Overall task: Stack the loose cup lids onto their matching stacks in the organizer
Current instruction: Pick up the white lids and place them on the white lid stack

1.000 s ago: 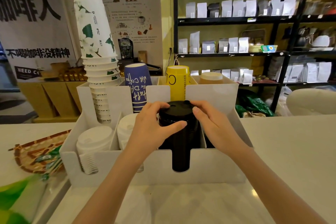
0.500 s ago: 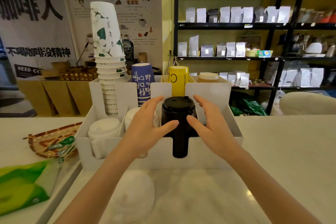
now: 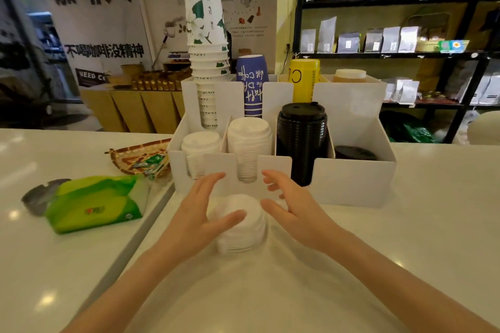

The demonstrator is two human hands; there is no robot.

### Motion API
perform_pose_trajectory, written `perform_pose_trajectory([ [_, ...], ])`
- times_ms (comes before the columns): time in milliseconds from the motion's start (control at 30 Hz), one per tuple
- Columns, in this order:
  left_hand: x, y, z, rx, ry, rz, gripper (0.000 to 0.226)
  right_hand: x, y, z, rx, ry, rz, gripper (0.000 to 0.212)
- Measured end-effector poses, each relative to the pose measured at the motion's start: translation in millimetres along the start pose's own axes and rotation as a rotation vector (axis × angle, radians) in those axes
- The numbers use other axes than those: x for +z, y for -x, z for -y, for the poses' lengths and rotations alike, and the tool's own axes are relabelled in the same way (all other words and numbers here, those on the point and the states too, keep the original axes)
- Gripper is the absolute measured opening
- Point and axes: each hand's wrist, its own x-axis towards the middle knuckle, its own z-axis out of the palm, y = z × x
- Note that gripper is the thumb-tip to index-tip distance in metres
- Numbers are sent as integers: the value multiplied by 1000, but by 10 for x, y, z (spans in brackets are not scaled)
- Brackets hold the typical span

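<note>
A short pile of loose white lids [image 3: 243,227] stands on the counter just in front of the white organizer [image 3: 351,184]. My left hand [image 3: 200,213] curves around the pile's left side, thumb over its top, fingers apart. My right hand [image 3: 295,208] hovers open to the right of the pile, a small gap between them. In the organizer's front row stand a low white lid stack [image 3: 200,146], a taller white lid stack [image 3: 249,140], a tall black lid stack [image 3: 301,132] and a single black lid [image 3: 354,153] low in the right slot.
Paper cup stacks fill the organizer's back row: white-green [image 3: 205,35], blue [image 3: 253,84], yellow [image 3: 304,78]. A green tissue pack [image 3: 94,203] and a woven tray [image 3: 138,157] lie on the left counter. Shelves of bags stand behind.
Both hands left the black lid stack and came down toward me to the loose white lids on the counter. The view tilted downward and drew back.
</note>
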Motion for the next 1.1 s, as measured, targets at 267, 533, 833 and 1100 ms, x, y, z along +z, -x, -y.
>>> perform_pose_trajectory([
  [267, 73, 164, 57, -86, -97, 191, 110, 246, 125, -29, 134, -173, 80, 51],
  [533, 52, 143, 155, -120, -222, 243, 109, 255, 148, -40, 140, -117, 114, 48],
  [833, 25, 151, 150, -78, -162, 152, 98, 261, 114, -7, 211, -294, 94, 41],
  [1100, -252, 63, 57, 39, -70, -99, 93, 85, -174, 248, 97, -289, 15, 36],
])
